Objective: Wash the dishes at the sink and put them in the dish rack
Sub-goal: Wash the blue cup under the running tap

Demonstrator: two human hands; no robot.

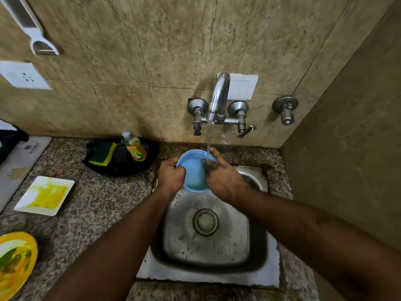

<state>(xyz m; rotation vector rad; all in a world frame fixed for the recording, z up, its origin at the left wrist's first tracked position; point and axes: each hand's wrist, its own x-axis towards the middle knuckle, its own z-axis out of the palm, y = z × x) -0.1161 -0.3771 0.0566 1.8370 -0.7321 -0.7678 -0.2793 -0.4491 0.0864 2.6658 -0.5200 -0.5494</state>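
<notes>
Bowl (194, 172) under the tap (219, 98), held over the sink (256, 181): my left hand (171, 175) grips its rim, my right hand (223, 177) rubs inside with fingers curled over the edge. I judge this an early rinse; a stained plate (44, 195) and yellow dish (15, 261) wait on the counter, no rack in sight.

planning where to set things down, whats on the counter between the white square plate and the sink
In the head view, only bare speckled counter lies between the white square plate and the sink. The left forearm crosses above part of it.
</notes>
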